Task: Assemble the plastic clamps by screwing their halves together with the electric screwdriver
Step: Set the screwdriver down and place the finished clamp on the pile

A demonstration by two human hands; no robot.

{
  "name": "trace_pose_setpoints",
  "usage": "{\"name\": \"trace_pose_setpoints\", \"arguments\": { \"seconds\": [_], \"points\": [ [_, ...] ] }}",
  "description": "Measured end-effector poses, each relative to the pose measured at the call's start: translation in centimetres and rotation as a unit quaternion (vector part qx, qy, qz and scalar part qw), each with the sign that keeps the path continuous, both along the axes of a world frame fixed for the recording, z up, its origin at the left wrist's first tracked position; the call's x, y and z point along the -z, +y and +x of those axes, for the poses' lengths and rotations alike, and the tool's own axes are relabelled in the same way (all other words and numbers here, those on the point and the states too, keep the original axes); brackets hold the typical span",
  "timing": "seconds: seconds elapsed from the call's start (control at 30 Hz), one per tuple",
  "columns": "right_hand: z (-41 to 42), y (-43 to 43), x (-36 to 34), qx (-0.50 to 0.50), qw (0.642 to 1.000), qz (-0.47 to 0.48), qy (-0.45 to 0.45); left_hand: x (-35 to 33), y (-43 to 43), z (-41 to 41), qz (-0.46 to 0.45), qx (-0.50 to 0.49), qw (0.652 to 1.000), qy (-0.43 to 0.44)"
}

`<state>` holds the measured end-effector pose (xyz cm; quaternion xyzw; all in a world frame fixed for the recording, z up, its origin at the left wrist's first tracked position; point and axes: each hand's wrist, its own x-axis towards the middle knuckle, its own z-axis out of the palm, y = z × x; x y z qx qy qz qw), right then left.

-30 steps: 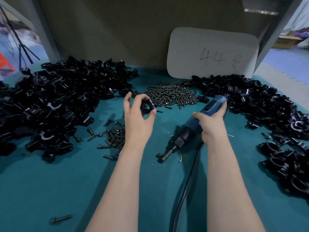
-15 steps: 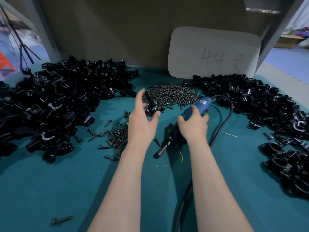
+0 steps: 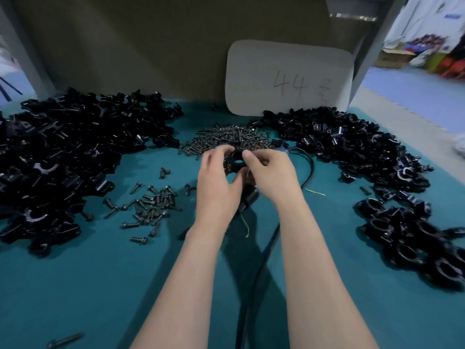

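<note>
L hand [image 3: 216, 182] + R hand [image 3: 273, 172] pinch black ring-shaped plastic clamp [image 3: 236, 155]
Blue-black electric screwdriver [image 3: 249, 196] just under R hand (nearer), nose toward person

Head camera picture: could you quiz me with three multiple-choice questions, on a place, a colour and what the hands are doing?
1. Where is the big screw heap?
A) at the near table edge
B) just in front of the white card
C) on the card

2. The table cover is:
A) red
B) white
C) teal

3. The left hand and right hand are:
A) pinching one black clamp together
B) lying flat
C) far apart

Answers: B, the heap lies mid-table below the card; C, teal shows all around; A, fingers of both close on the clamp.
</note>
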<state>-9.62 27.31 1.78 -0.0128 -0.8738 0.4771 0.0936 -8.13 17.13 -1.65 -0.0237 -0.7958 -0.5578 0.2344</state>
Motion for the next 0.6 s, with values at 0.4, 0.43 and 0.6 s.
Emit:
{"name": "trace_pose_setpoints", "arguments": {
  "seconds": [0.4, 0.43, 0.6],
  "points": [
    [6.8, 13.9, 2.2, 0.239, 0.960, 0.090, -0.118, 0.5, 15.0, 2.9, -0.237, 0.215, 0.940, -0.117],
    [7.0, 14.4, 2.3, 0.244, 0.958, 0.087, -0.119, 0.8, 15.7, 3.2, -0.229, 0.230, 0.937, -0.129],
    [7.4, 14.8, 2.3, 0.267, 0.960, 0.074, -0.052, 1.4, 17.0, 3.0, -0.176, 0.261, 0.937, -0.153]
  ]
}}
